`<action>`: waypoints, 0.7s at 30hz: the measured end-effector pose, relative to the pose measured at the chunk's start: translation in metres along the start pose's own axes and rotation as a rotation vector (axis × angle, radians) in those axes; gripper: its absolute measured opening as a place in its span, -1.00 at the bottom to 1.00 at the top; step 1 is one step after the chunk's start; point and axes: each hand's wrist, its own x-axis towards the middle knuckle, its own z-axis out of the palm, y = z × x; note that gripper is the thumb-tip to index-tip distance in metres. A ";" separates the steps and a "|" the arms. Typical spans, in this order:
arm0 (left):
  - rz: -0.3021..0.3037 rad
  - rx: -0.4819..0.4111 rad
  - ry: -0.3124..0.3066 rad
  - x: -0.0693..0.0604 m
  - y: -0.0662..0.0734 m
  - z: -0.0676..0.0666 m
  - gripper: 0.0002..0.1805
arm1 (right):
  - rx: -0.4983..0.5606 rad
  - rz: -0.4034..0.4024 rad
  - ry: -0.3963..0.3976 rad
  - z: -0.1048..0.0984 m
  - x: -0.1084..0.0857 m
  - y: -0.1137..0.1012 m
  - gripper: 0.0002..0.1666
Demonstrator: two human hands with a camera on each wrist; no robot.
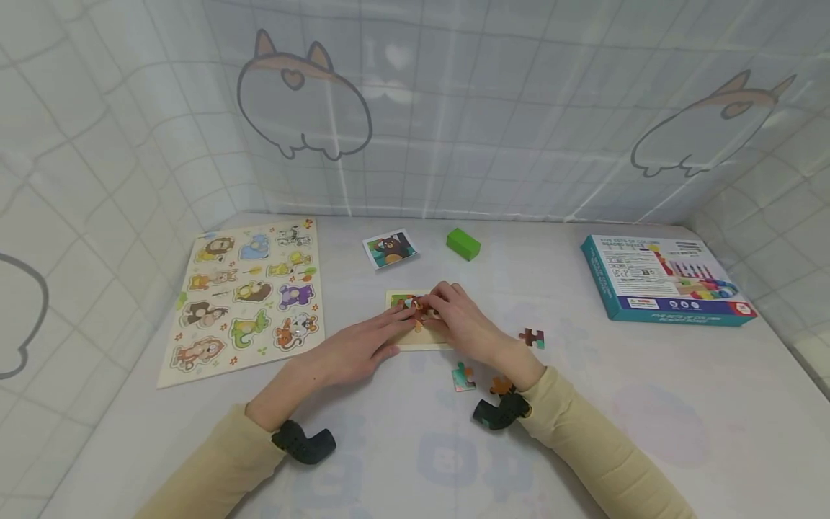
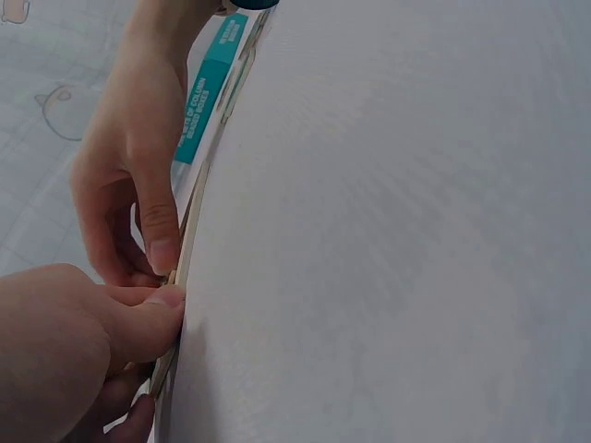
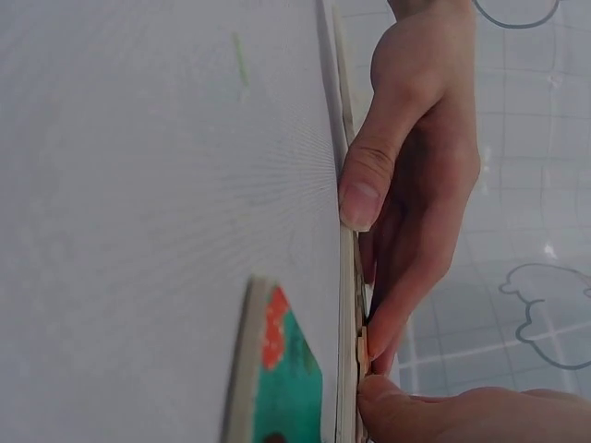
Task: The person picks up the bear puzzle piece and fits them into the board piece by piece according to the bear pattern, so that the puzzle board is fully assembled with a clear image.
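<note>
A small jigsaw board with a pale frame lies in the middle of the table, partly filled with a brown bear picture. My left hand rests on its left side, fingers stretched over the picture and thumb at the near edge. From the right, my right hand bends its fingers down and pinches a brown puzzle piece against the board; the fingers hide much of it. Loose beside my right wrist are a teal piece, an orange piece and a brown piece.
A picture card of a bear and a green block lie behind the board. To the left is a large animal puzzle board. A teal-edged game box lies at the right. A patterned cloth wall rises behind.
</note>
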 end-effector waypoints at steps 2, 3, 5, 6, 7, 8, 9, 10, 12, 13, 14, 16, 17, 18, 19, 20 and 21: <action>-0.005 0.003 -0.004 0.000 0.000 0.000 -0.40 | -0.006 0.005 -0.006 0.000 0.000 0.000 -0.64; -0.009 0.002 -0.007 0.000 0.000 0.000 -0.40 | -0.006 0.007 -0.009 0.000 0.000 0.000 -0.64; -0.005 0.001 -0.005 0.000 0.000 0.000 -0.41 | -0.008 0.007 -0.012 0.000 0.000 0.000 -0.63; -0.003 0.002 -0.005 0.000 0.000 0.000 -0.41 | -0.009 0.006 -0.011 0.000 0.000 0.000 -0.63; 0.000 0.004 -0.004 0.000 0.000 0.000 -0.41 | -0.011 0.005 -0.010 0.000 0.000 0.001 -0.63; -0.002 0.003 -0.006 0.000 0.000 0.000 -0.41 | -0.012 0.004 -0.009 0.000 0.000 0.001 -0.63; 0.002 0.004 -0.006 0.000 0.000 0.000 -0.41 | -0.015 0.003 -0.008 0.000 -0.001 0.001 -0.62; 0.003 0.007 -0.005 -0.001 0.000 0.000 -0.41 | -0.015 0.003 -0.008 0.000 -0.001 0.001 -0.62; 0.005 0.007 -0.006 -0.001 0.000 0.000 -0.41 | -0.014 0.007 -0.008 0.001 -0.001 0.001 -0.63; 0.006 0.006 -0.004 -0.001 0.000 0.000 -0.41 | -0.015 0.008 -0.007 0.001 -0.001 0.001 -0.64; 0.005 0.006 -0.004 -0.001 0.000 0.000 -0.41 | -0.015 0.010 -0.006 0.001 -0.001 0.002 -0.65; 0.006 0.007 0.001 -0.001 0.000 0.001 -0.42 | -0.013 0.015 0.003 0.001 -0.001 0.002 -0.66; 0.007 0.007 0.004 0.000 0.000 0.001 -0.42 | -0.011 0.023 0.003 0.001 -0.001 0.001 -0.67; 0.010 0.009 0.008 0.000 0.000 0.001 -0.42 | -0.008 0.034 0.002 0.001 0.000 0.001 -0.68; 0.014 0.011 0.013 0.000 0.000 0.002 -0.42 | -0.007 0.045 0.003 0.000 0.000 0.000 -0.70; 0.014 0.016 0.014 0.000 0.000 0.002 -0.42 | -0.006 0.057 0.002 0.000 0.000 -0.001 -0.71; 0.013 0.019 0.015 0.000 0.001 0.002 -0.42 | -0.002 0.070 0.000 -0.001 0.000 -0.002 -0.73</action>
